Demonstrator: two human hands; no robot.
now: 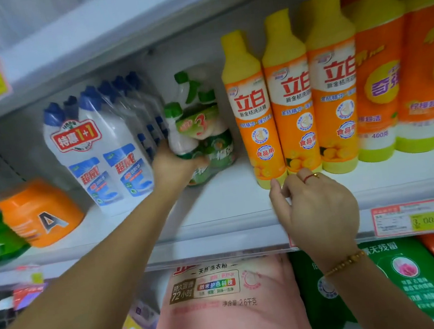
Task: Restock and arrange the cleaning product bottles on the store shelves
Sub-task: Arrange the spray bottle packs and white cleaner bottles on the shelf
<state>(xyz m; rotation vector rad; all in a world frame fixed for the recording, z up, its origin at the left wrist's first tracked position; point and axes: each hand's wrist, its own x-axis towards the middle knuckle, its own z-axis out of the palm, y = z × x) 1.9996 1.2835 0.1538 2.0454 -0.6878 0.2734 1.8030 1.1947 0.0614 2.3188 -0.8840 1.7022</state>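
**Left hand on the green pack, right hand at the orange bottles**

The left arm (76, 288) stretches up from the lower left. Its hand (173, 166) grips the green pack (206, 130), which sits tilted on the shelf (228, 206) between the white bottles (96, 156) and the orange bottles (292, 96). Below the shelf lie a pink bag (225, 298) and a green bag (419, 290). An orange tub (40, 214) sits far left. The right hand (320, 206), fingers curled and holding nothing, is at the shelf front, its thumb just beside the leftmost orange bottle's base. A price tag (407, 218) hangs on the shelf edge to the right of that hand.
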